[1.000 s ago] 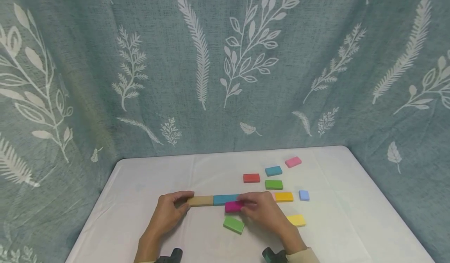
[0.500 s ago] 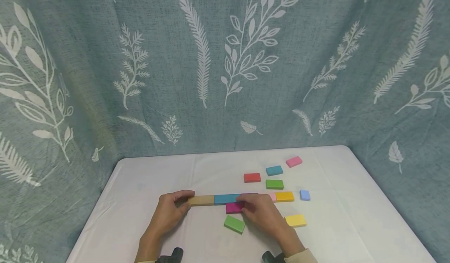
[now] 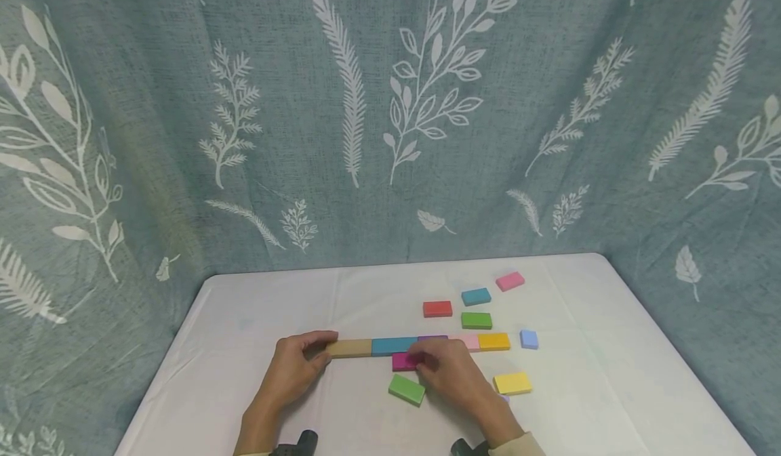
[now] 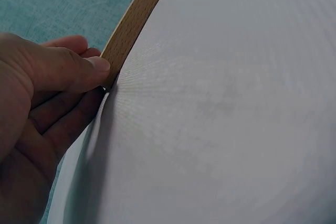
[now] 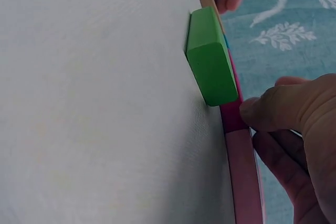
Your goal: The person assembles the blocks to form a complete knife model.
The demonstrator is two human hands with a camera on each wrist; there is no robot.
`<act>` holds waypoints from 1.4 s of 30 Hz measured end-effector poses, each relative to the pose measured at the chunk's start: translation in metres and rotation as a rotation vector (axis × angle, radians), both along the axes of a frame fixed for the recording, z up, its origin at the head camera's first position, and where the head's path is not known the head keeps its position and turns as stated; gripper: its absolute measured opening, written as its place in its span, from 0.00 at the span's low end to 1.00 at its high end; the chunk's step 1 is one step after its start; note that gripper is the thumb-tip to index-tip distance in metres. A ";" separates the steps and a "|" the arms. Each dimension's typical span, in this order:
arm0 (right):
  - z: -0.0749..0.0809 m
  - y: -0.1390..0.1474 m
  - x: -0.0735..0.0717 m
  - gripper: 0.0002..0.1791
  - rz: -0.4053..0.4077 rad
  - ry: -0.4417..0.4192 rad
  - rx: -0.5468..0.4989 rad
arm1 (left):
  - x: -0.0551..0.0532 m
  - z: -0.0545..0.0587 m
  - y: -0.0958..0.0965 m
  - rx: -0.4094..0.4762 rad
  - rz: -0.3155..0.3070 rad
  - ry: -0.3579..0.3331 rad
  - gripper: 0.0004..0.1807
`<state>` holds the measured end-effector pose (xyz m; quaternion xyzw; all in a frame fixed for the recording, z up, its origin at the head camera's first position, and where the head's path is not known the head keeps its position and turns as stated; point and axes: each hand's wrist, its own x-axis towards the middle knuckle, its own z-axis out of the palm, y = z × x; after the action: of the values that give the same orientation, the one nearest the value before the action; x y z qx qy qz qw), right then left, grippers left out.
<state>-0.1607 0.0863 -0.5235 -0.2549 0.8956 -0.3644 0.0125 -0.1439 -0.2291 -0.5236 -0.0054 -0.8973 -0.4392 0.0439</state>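
A row of flat blocks runs across the white table: tan wooden (image 3: 350, 349), blue (image 3: 390, 346), purple (image 3: 430, 338), light pink (image 3: 466, 342) and orange (image 3: 494, 341). At its left end, my left hand (image 3: 295, 364) pinches the tan block, thumb on the near face in the left wrist view. My right hand (image 3: 454, 371) pinches the right end of a magenta block (image 3: 401, 362) set in front of the blue one; its fingers partly cover the purple block. Closer to me lies a tilted green block (image 3: 407, 390), which looms large in the right wrist view.
Behind the row lie a red block (image 3: 437, 309), a second blue block (image 3: 476, 297), another green block (image 3: 476, 320) and a pink block (image 3: 510, 280). A small light-blue block (image 3: 529, 339) and a yellow block (image 3: 512, 383) sit to the right. A patterned curtain (image 3: 390, 225) hangs behind the table.
My right hand has shifted slightly toward me, uncovering the purple and light pink blocks and more of the yellow one. My left hand stays in place on the tan block.
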 end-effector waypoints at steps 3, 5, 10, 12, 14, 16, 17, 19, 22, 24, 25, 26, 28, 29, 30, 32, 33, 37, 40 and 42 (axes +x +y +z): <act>-0.001 0.003 0.002 0.16 -0.011 0.001 -0.014 | 0.000 0.001 0.000 -0.002 0.001 -0.006 0.21; -0.001 0.007 0.005 0.16 -0.027 0.012 -0.026 | -0.001 0.001 0.000 -0.003 0.001 -0.011 0.21; 0.000 0.025 0.019 0.18 -0.092 -0.011 -0.109 | 0.000 0.002 0.000 -0.010 0.002 -0.017 0.22; 0.000 0.034 0.025 0.19 -0.125 -0.045 -0.137 | 0.000 0.002 0.000 -0.009 0.004 -0.018 0.22; 0.002 0.043 0.031 0.20 -0.159 -0.088 -0.163 | 0.000 0.002 -0.001 -0.008 0.005 -0.020 0.22; 0.002 0.051 0.037 0.21 -0.194 -0.130 -0.183 | 0.000 0.003 -0.001 -0.007 0.007 -0.022 0.22; 0.003 0.054 0.039 0.22 -0.208 -0.144 -0.192 | 0.000 0.003 -0.002 -0.009 0.008 -0.023 0.22; 0.003 0.059 0.042 0.22 -0.227 -0.182 -0.226 | 0.000 0.003 -0.003 -0.011 0.008 -0.023 0.21; 0.002 0.059 0.045 0.22 -0.227 -0.215 -0.278 | 0.000 0.003 -0.004 -0.010 0.007 -0.021 0.21; 0.000 0.056 0.047 0.21 -0.211 -0.214 -0.298 | 0.000 0.003 -0.004 -0.007 0.006 -0.019 0.21; -0.001 0.054 0.048 0.21 -0.200 -0.208 -0.306 | 0.000 0.003 -0.004 -0.005 0.005 -0.019 0.21; -0.002 0.052 0.048 0.21 -0.187 -0.205 -0.311 | 0.000 0.003 -0.004 -0.004 0.006 -0.019 0.21; -0.006 0.047 0.048 0.20 -0.158 -0.194 -0.304 | -0.001 0.003 -0.004 -0.002 0.006 -0.022 0.21; -0.008 0.044 0.048 0.20 -0.142 -0.188 -0.301 | -0.001 0.003 -0.003 0.002 0.007 -0.025 0.21; -0.009 0.041 0.048 0.20 -0.131 -0.190 -0.291 | -0.001 0.003 -0.003 0.004 0.007 -0.027 0.21; -0.011 0.035 0.048 0.21 -0.114 -0.196 -0.265 | -0.001 0.004 -0.003 0.005 0.007 -0.029 0.21; -0.011 0.032 0.047 0.20 -0.108 -0.193 -0.249 | -0.002 0.004 -0.002 0.005 0.007 -0.029 0.21; -0.008 0.022 0.045 0.20 -0.090 -0.218 -0.188 | -0.002 0.005 -0.002 0.003 0.004 -0.023 0.21; -0.005 0.015 0.045 0.20 -0.086 -0.252 -0.147 | -0.003 0.005 -0.001 0.002 0.000 -0.021 0.21; -0.003 0.011 0.045 0.20 -0.087 -0.259 -0.119 | -0.003 0.006 -0.001 0.000 -0.001 -0.021 0.21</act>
<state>-0.1157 0.0970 -0.5262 -0.1669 0.8735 -0.4470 0.0971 -0.1474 -0.2301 -0.5180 -0.0010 -0.8978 -0.4390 0.0341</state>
